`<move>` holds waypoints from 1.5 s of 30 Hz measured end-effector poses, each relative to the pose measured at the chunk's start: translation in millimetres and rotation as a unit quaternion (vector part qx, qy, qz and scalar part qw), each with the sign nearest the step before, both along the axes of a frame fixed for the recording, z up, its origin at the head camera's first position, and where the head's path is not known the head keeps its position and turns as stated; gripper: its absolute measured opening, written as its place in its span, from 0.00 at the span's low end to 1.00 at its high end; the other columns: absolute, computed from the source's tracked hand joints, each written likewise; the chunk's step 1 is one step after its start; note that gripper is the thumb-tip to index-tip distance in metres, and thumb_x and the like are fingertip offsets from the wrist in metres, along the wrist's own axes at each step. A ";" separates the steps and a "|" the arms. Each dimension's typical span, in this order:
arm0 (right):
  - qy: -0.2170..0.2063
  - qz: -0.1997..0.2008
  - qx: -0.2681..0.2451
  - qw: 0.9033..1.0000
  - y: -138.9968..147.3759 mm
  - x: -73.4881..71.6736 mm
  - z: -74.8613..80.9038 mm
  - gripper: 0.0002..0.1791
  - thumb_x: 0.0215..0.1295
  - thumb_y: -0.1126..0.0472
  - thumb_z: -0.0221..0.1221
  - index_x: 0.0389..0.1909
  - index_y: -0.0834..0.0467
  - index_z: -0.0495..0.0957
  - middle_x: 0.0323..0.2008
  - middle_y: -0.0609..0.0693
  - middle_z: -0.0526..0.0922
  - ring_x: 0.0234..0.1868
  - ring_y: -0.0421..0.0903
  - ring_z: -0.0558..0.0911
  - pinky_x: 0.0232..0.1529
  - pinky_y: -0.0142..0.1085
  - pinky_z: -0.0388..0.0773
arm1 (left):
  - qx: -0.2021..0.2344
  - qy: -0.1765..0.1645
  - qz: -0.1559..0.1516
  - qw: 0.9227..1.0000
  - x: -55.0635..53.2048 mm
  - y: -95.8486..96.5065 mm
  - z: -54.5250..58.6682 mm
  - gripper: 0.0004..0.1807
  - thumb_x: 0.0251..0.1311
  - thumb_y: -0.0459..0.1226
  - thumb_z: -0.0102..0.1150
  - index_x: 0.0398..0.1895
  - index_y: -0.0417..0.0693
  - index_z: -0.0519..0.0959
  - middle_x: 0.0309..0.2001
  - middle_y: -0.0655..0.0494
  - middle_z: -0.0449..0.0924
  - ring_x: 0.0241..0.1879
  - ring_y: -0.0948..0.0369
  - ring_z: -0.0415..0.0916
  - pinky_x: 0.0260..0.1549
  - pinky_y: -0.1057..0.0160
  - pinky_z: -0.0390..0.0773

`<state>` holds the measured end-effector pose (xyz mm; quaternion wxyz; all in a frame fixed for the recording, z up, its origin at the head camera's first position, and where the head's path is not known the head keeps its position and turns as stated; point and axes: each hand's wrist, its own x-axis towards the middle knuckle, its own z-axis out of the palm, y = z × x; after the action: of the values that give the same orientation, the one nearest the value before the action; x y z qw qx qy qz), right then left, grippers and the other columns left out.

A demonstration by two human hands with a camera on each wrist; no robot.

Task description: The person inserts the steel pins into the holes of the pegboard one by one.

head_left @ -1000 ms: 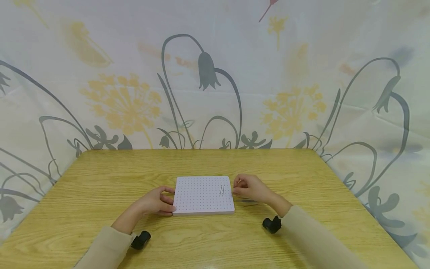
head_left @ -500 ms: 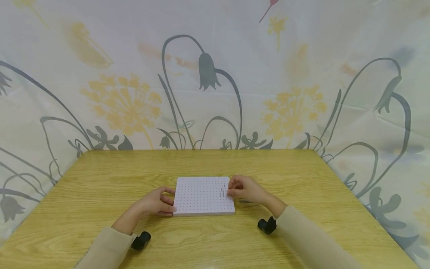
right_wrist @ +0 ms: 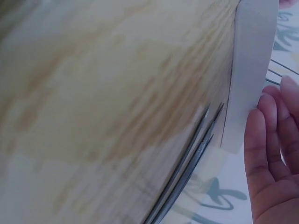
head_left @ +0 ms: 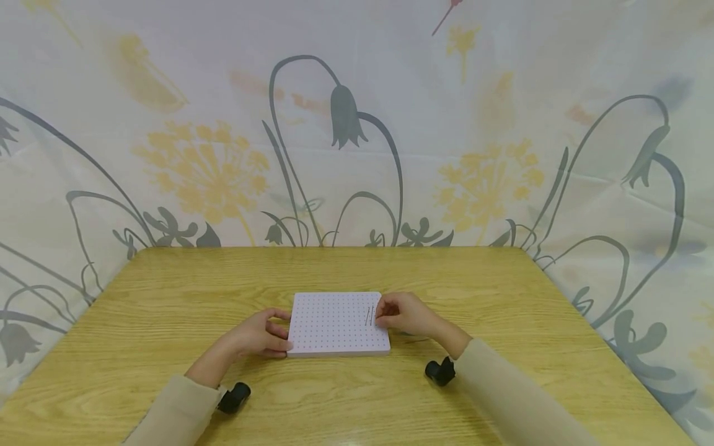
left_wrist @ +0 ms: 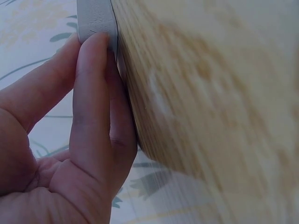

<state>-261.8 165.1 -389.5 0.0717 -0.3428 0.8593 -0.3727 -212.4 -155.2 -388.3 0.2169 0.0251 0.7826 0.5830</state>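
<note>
**Pegboard pinned by left hand, right hand working its right edge**

White perforated pegboard [head_left: 331, 325] lies flat on the wood table [head_left: 334, 396]; everything below is relative to it.

Left hand [head_left: 259, 334] at its left edge: fingers curled along the side, thumb at the near-left corner, firm hold by the look of it. Right hand [head_left: 413, 314] over its right edge: thumb and fingers drawn nearly together. Right wrist view shows a third rod [right_wrist: 273, 82] running up to those fingertips, so I read it as a pinch; contact itself is mostly hidden. Two standing rods [head_left: 366, 317] project from the face, right-hand part, just beside the fingertips.

Risks, my call: fingertips knock the neighbours, since spacing is tight. Third rod misses its hole or goes in tilted, because the hand blocks the sightline. Pegboard skids or twists if the left hand lets up.

Loose metal rods [right_wrist: 187, 173] lie just off the right edge, below the right hand; a dropped wrist could roll them.

Edges/room: far table edge is well beyond the pegboard, side edges well apart; near edge out of frame. Free approach from above and the far side. Rod-free holes run left from the standing pair.
</note>
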 end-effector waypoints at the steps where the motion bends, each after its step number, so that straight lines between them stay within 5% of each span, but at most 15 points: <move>1: 0.000 0.000 0.001 1.000 -0.2 0.2 0.3 0.03 0.57 0.68 0.63 0.29 0.61 0.77 0.28 0.45 0.79 0.29 0.36 0.75 0.30 0.30 0.76 | 0.000 0.000 0.001 1.000 0.0 0.1 0.1 0.32 0.51 0.21 0.62 0.59 0.29 0.59 0.39 0.39 0.71 0.31 0.56 0.77 0.33 0.58 0.82; 45: -0.003 -0.009 0.043 0.999 51.5 5.9 2.1 0.04 0.57 0.69 0.63 0.34 0.64 0.79 0.32 0.49 0.81 0.33 0.40 0.79 0.35 0.32 0.78 | 0.004 0.002 -0.004 1.000 1.9 0.3 1.9 0.33 0.52 0.21 0.61 0.60 0.29 0.59 0.39 0.39 0.71 0.32 0.56 0.77 0.33 0.57 0.82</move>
<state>-255.9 216.6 -387.4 0.0855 -0.3304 0.8773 -0.3373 -210.5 -154.9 -386.5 0.2179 0.0303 0.7806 0.5850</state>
